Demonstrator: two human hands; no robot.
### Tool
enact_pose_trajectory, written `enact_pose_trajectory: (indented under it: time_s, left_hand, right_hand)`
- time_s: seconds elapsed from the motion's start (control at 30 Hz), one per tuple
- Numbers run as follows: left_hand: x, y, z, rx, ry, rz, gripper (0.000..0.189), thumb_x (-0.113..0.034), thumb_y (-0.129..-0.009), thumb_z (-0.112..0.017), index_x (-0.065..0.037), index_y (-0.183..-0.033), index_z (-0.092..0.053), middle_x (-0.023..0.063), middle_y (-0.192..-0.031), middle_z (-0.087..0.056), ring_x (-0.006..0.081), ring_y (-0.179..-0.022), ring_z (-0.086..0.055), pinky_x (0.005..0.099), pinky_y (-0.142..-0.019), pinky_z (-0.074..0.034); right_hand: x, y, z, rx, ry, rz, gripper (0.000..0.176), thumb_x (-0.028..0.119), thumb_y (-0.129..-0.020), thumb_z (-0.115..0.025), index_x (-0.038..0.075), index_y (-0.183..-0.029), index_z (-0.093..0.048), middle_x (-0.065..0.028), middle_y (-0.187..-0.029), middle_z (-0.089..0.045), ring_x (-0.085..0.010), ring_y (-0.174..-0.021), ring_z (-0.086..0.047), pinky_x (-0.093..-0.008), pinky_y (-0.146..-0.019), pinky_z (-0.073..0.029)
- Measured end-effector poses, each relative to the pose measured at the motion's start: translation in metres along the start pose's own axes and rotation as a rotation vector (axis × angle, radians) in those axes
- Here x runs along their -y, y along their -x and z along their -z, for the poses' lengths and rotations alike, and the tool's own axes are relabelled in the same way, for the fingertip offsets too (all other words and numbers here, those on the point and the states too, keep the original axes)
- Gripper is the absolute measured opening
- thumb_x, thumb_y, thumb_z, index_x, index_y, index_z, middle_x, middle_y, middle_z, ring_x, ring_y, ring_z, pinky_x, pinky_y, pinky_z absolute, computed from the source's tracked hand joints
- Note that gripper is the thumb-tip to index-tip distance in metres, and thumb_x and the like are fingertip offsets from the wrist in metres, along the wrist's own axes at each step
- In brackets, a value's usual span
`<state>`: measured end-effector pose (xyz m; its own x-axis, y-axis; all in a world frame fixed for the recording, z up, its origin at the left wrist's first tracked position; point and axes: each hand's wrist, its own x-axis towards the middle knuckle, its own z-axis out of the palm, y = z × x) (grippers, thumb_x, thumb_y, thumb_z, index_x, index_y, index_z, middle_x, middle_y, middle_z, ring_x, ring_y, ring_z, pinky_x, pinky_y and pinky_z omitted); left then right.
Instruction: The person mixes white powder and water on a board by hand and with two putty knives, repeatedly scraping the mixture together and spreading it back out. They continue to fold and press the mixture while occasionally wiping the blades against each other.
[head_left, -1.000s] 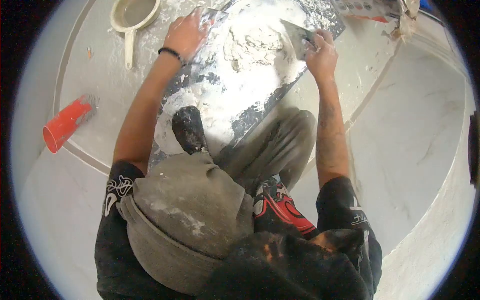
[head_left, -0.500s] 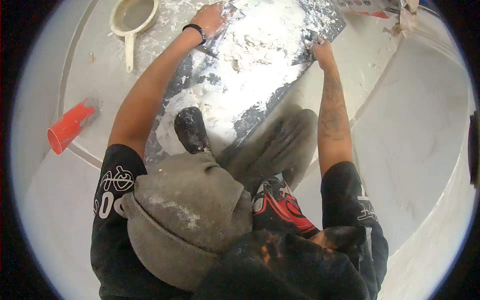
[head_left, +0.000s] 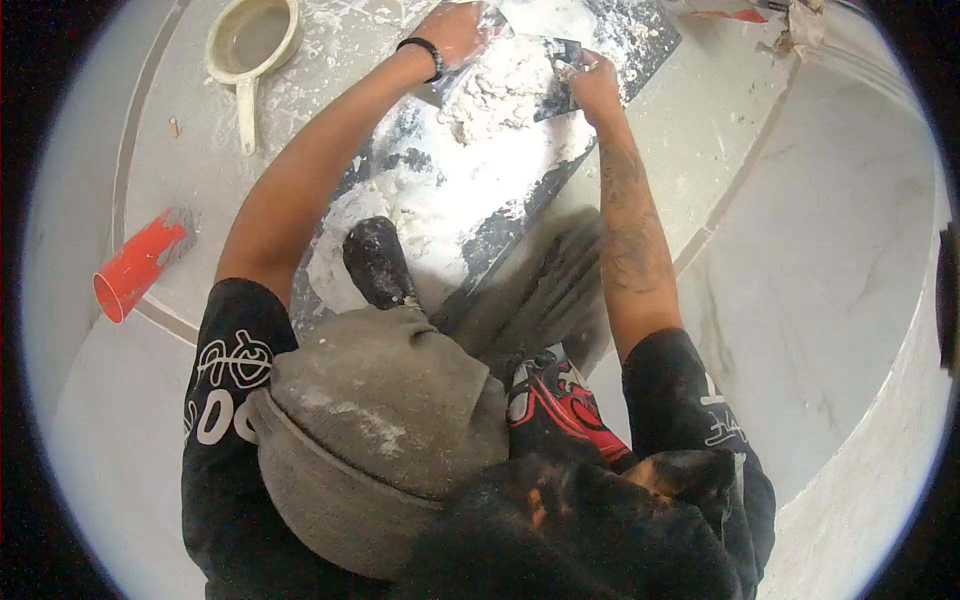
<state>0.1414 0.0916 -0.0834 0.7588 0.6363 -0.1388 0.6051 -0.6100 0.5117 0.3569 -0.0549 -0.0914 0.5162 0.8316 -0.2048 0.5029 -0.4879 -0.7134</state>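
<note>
Single view is given, by camera worn on person's head. Scene is seen from above, with lens directed forward and steeply down. Wide, round field is covered; corners are darkened, and floor (head_left: 800,280) lines near left border are bent. In lower part, trousers (head_left: 385,400) and sleeves (head_left: 240,355) of wearer are seen at close range. Left hand (head_left: 458,32) and right hand (head_left: 597,85) are seen farther away, near top edge.
</note>
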Motion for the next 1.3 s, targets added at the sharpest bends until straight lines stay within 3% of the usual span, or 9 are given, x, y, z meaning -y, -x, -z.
enact_pose_trajectory:
  time_s: [0.33, 0.57, 0.67, 0.73, 0.93, 1.0, 1.07, 1.13, 1.3]
  left_hand:
    - [-0.053, 0.038, 0.042, -0.111, -0.037, -0.048, 0.036, -0.024, -0.086, -0.049, 0.005, -0.107, -0.05, 0.0233, -0.087, -0.061, 0.0362, -0.081, -0.059, 0.0444, -0.075, -0.047]
    - [-0.069, 0.121, 0.012, -0.558, -0.17, -0.239, 0.033, -0.025, -0.087, -0.05, 0.002, -0.105, -0.054, 0.0151, -0.076, -0.064, 0.0286, -0.066, -0.062, 0.039, -0.059, -0.049]
    - [-0.078, 0.148, -0.011, -0.414, -0.218, -0.236, 0.032, -0.025, -0.087, -0.052, 0.002, -0.104, -0.056, 0.0139, -0.08, -0.063, 0.0254, -0.066, -0.061, 0.0355, -0.056, -0.049]
    - [-0.089, 0.149, -0.01, -0.61, -0.191, -0.306, 0.033, -0.024, -0.086, -0.053, 0.002, -0.106, -0.055, 0.0131, -0.079, -0.062, 0.0239, -0.064, -0.061, 0.0347, -0.055, -0.049]
    - [-0.084, 0.162, -0.003, -0.568, -0.202, -0.069, 0.037, -0.024, -0.085, -0.051, 0.003, -0.11, -0.054, 0.0156, -0.084, -0.062, 0.0268, -0.067, -0.06, 0.038, -0.058, -0.048]
    - [-0.081, 0.164, 0.009, -0.602, -0.362, -0.134, 0.042, -0.025, -0.085, -0.051, 0.004, -0.114, -0.051, 0.0192, -0.092, -0.061, 0.0296, -0.07, -0.058, 0.0406, -0.062, -0.046]
    - [-0.084, 0.168, 0.024, -0.508, 0.051, 0.209, 0.043, -0.025, -0.085, -0.051, 0.006, -0.115, -0.05, 0.0203, -0.1, -0.06, 0.0318, -0.074, -0.057, 0.0433, -0.066, -0.045]
    - [-0.072, 0.171, 0.017, -0.541, -0.157, 0.087, 0.041, -0.023, -0.084, -0.052, 0.008, -0.112, -0.051, 0.0205, -0.105, -0.058, 0.033, -0.075, -0.057, 0.0441, -0.069, -0.045]
    - [-0.093, 0.163, 0.048, -0.579, -0.303, -0.144, 0.03, -0.019, -0.081, -0.055, -0.002, -0.106, -0.059, 0.0231, -0.117, -0.051, 0.0325, -0.084, -0.056, 0.0452, -0.073, -0.044]
  right_hand:
    - [0.124, 0.066, 0.026, -0.23, 0.34, 0.165, 0.029, 0.017, -0.071, -0.068, 0.001, -0.095, -0.063, -0.0189, -0.099, -0.061, -0.0352, -0.089, -0.06, -0.0396, -0.08, -0.046]
    - [0.115, 0.126, 0.009, -0.237, 0.422, 0.412, 0.02, -0.001, -0.065, -0.056, 0.004, -0.084, -0.059, -0.0109, -0.102, -0.056, -0.0298, -0.066, -0.061, -0.036, -0.056, -0.051]
    - [0.109, 0.141, 0.003, -0.266, 0.475, 0.54, 0.023, -0.001, -0.064, -0.056, 0.005, -0.085, -0.059, -0.0099, -0.101, -0.056, -0.0286, -0.067, -0.062, -0.0354, -0.055, -0.051]
    - [0.107, 0.145, 0.003, -0.242, 0.453, 0.562, 0.027, -0.002, -0.062, -0.057, 0.007, -0.087, -0.059, -0.0096, -0.101, -0.056, -0.0284, -0.068, -0.062, -0.0358, -0.055, -0.051]
    - [0.111, 0.139, 0.041, -0.206, 0.449, 0.431, 0.024, -0.002, -0.064, -0.059, 0.004, -0.087, -0.061, -0.0109, -0.102, -0.057, -0.0292, -0.069, -0.062, -0.0357, -0.057, -0.051]
    - [0.109, 0.128, 0.046, -0.299, 0.165, 0.356, 0.025, -0.001, -0.064, -0.06, -0.001, -0.089, -0.061, -0.0138, -0.098, -0.058, -0.0326, -0.071, -0.061, -0.0368, -0.063, -0.05]
    - [0.113, 0.131, 0.047, -0.331, 0.108, 0.242, 0.029, -0.001, -0.063, -0.061, -0.005, -0.092, -0.06, -0.0178, -0.091, -0.06, -0.0347, -0.075, -0.061, -0.0368, -0.07, -0.048]
    - [0.117, 0.134, 0.043, -0.209, -0.117, -0.119, 0.026, 0.0, -0.064, -0.06, -0.006, -0.089, -0.06, -0.0206, -0.086, -0.062, -0.0334, -0.079, -0.061, -0.036, -0.074, -0.047]
    - [0.11, 0.141, 0.023, -0.266, -0.004, 0.075, 0.028, 0.004, -0.067, -0.067, -0.004, -0.093, -0.059, -0.016, -0.077, -0.064, -0.0192, -0.064, -0.06, -0.0293, -0.06, -0.046]
